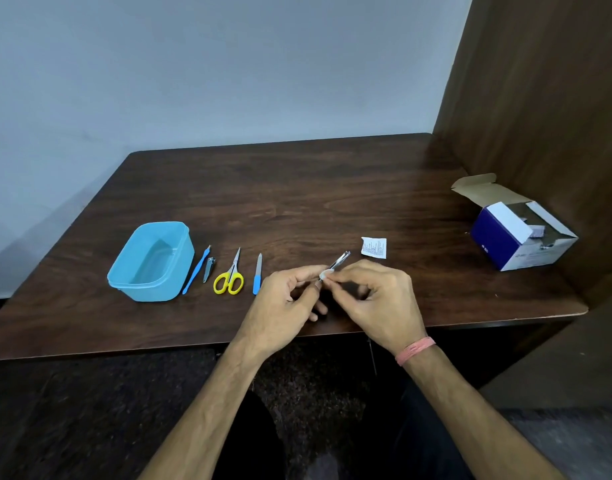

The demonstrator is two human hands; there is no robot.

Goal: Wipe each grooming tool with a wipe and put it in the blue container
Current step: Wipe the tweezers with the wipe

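Both hands meet above the surface [297,188]: the left hand [283,299] pinches a small wipe [324,274] around the tweezers [339,260], which the right hand [373,292] grips steady for rubbing. The blue container [124,271] waits empty at the left, tools lined beside it

I can read nothing here. The small white packet [374,247], right of the blue container [151,261], carries fine print too small to make out, and the blue-and-white box [519,237] farther right bears only blurred marks.

Dark wooden table [297,188] bearing blue container [152,263], four grooming tools [229,275], torn sachet [374,247], open carton [520,233].
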